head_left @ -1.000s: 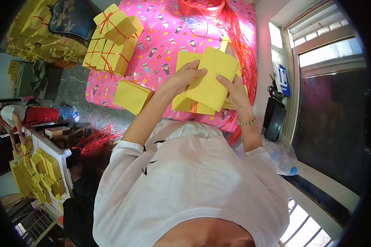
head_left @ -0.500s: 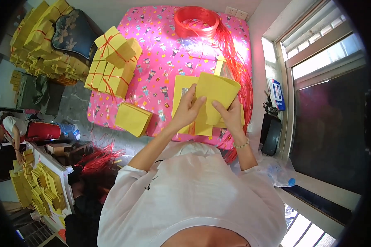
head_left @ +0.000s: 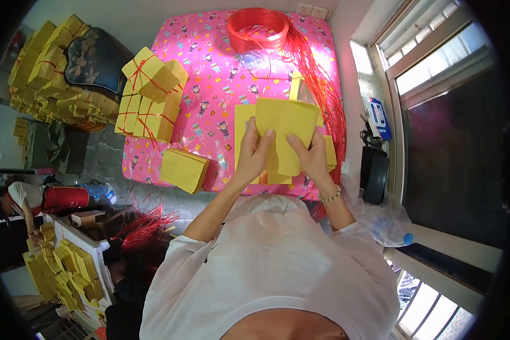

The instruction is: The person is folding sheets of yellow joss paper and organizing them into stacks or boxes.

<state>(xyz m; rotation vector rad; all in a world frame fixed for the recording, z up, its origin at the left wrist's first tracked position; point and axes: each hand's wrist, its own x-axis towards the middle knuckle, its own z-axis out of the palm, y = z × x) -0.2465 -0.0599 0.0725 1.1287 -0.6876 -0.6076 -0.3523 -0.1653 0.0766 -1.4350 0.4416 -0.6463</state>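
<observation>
Between my two hands is a sheaf of yellow paper [head_left: 286,122], raised over the pink-covered table [head_left: 209,127]. My left hand [head_left: 255,152] grips its left edge, thumb on top and fingers behind. On the right edge my right hand [head_left: 313,157], with a bead bracelet at the wrist, pinches it the same way. Under the sheaf lie more yellow sheets [head_left: 242,122], partly covered. Beside my right hand sits a small yellow stack [head_left: 330,152]. Left of my left forearm, another yellow paper stack [head_left: 184,170] rests at the table's near edge.
Yellow bundles tied with red strips [head_left: 153,113] stand on the table's left. A red strip coil [head_left: 258,31] lies at the back, its loose strands [head_left: 328,107] running down the right edge. At far left a person [head_left: 22,198] handles yellow paper on a white table [head_left: 99,258]. A window [head_left: 447,141] is right.
The sheaf was tilted and curled at its right side; now it is straighter and flatter. Both hands still hold its edges. The whole view has shifted slightly.
</observation>
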